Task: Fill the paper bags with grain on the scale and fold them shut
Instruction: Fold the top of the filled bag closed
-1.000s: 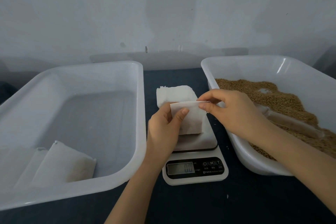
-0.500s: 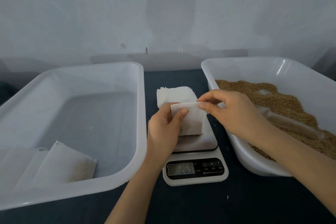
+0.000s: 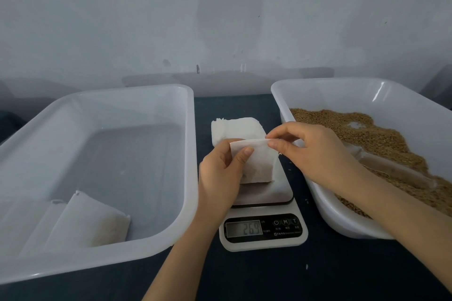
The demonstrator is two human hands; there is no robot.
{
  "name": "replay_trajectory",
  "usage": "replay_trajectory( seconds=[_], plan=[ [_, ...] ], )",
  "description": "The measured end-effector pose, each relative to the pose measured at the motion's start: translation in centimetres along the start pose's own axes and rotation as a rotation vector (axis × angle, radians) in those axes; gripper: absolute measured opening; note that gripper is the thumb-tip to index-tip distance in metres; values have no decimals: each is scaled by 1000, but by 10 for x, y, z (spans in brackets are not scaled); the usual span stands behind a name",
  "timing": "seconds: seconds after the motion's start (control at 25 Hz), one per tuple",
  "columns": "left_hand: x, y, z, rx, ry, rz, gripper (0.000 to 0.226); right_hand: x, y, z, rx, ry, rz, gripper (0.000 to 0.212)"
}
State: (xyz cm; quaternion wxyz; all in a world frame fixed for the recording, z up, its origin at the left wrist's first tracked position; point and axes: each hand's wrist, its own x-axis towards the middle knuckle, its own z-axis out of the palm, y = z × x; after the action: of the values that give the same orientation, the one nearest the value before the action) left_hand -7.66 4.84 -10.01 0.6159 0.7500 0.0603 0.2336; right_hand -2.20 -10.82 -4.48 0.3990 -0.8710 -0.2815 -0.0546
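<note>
We see a white paper bag (image 3: 259, 166) standing upright on the steel platform of the scale (image 3: 276, 190). The scale sits mid-tabletop (image 3: 330, 271), toward the near edge. The left hand (image 3: 220, 176) grips the bag's left side, with the thumb pressed on the near face and the rest of the hand wrapped behind it. The right hand (image 3: 315, 154) pinches the bag's top right corner between thumb and forefinger, its other fingers loosely curled. The display shows what looks to us like 26.9, though the digits are faint.

Just behind the scale, toward the far edge, lies a stack of empty bags (image 3: 237, 128). Along the left edge of the tabletop stands a translucent left tub (image 3: 189, 154). In its near left corner lie filled bags (image 3: 93, 222), leaning against one another. Along the right edge stands the right tub (image 3: 318, 95), holding brown grain (image 3: 367, 129). A scoop (image 3: 391, 166) lies in the grain, its near end hidden behind the right wrist.
</note>
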Motion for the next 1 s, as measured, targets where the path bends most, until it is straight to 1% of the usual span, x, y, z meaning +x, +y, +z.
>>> replay_trajectory(
  seconds=[0.68, 1.0],
  plan=[
    [0, 1, -2, -6, 4, -33, 8, 0, 1, 0, -10, 9, 9, 5],
    [-1, 2, -2, -16, -8, -19, 10, 1, 2, 1, -31, -6, 9, 5]
  ],
)
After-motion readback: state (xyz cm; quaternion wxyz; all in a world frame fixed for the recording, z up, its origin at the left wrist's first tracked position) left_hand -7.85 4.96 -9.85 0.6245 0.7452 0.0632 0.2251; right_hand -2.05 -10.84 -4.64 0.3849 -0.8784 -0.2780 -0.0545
